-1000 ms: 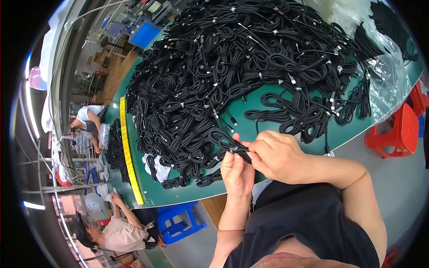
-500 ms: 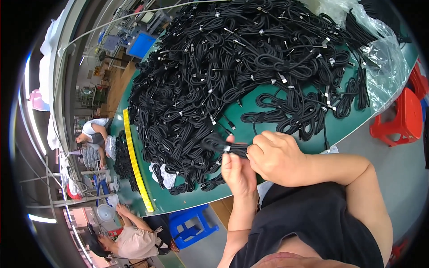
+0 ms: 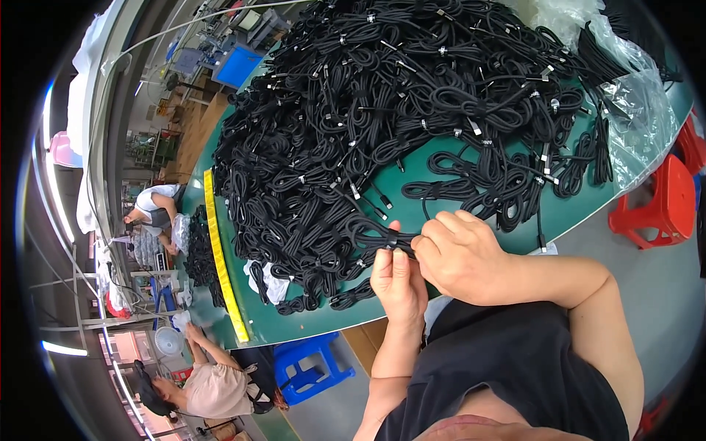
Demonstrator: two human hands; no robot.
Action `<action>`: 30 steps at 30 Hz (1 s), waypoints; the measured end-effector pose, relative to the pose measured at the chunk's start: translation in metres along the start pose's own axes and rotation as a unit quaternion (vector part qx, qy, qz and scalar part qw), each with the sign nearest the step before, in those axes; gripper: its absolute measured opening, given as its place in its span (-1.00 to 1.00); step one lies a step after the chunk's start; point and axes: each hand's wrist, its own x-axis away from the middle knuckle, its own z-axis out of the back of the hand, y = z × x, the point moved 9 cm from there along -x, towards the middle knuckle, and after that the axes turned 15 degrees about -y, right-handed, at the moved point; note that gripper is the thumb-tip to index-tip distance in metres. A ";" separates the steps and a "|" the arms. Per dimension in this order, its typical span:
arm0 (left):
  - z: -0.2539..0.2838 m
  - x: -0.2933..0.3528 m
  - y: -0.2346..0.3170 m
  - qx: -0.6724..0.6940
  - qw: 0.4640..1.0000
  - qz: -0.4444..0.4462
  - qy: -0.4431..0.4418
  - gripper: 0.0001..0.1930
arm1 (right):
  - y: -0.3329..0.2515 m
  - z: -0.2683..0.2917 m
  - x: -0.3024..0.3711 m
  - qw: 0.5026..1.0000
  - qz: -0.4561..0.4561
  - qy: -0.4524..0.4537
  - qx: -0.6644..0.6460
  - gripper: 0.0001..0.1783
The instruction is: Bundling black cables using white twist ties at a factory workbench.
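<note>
Both of my hands hold one coiled black cable (image 3: 373, 235) above the near edge of the green table. My right hand (image 3: 465, 259) is closed round one end of the coil, its fingers curled in a fist. At the middle of the coil, my left hand (image 3: 399, 285) pinches the dark band (image 3: 393, 239) round it between thumb and fingers. Loops of the cable stick out leftward past my left fingertips. Just beyond lies a large heap of coiled black cables (image 3: 316, 132); many show metal plugs and small pale bands.
A yellow strip (image 3: 222, 257) crosses the green table (image 3: 338, 317). Clear plastic bags (image 3: 640, 125) lie at the right end, near red stools (image 3: 658, 202). A blue stool (image 3: 312, 367) stands at the near side. Two people (image 3: 213, 389) work at the left.
My left thumb has moved onto the band, and the pale piece seen there before no longer shows. The coil's loops, blurred earlier, are now sharper. My right hand keeps its grip.
</note>
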 end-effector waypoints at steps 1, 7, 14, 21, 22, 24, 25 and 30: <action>-0.003 0.001 -0.002 0.000 1.000 0.000 0.000 -0.60 | 0.002 -0.003 0.001 1.000 -0.005 -0.005 -0.001 -0.81; -0.010 0.001 -0.007 -0.002 0.998 0.047 -0.039 -0.59 | 0.003 -0.001 0.001 0.998 -0.010 0.011 -0.056 -0.75; -0.027 0.001 -0.003 0.213 0.944 0.139 -0.212 -0.54 | -0.003 0.037 -0.021 0.991 0.122 0.004 -0.046 -0.61; 0.000 -0.004 0.000 0.072 0.987 0.110 -0.096 -0.45 | 0.023 0.018 -0.013 0.993 0.062 -0.016 -0.099 -0.52; -0.003 -0.005 0.007 0.011 0.994 0.062 -0.092 -0.50 | 0.023 0.018 -0.011 0.996 0.060 0.015 -0.064 -0.57; 0.005 -0.001 0.012 -0.038 0.996 0.047 -0.059 -0.57 | 0.018 0.016 -0.010 0.995 0.071 0.032 -0.057 -0.58; 0.008 -0.001 0.018 -0.088 0.995 0.031 -0.026 -0.63 | 0.013 0.016 -0.008 0.994 0.083 0.049 -0.049 -0.58; 0.004 -0.001 0.025 -0.048 0.998 -0.025 -0.038 -0.55 | 0.018 0.023 -0.009 0.985 0.047 0.075 -0.147 -0.58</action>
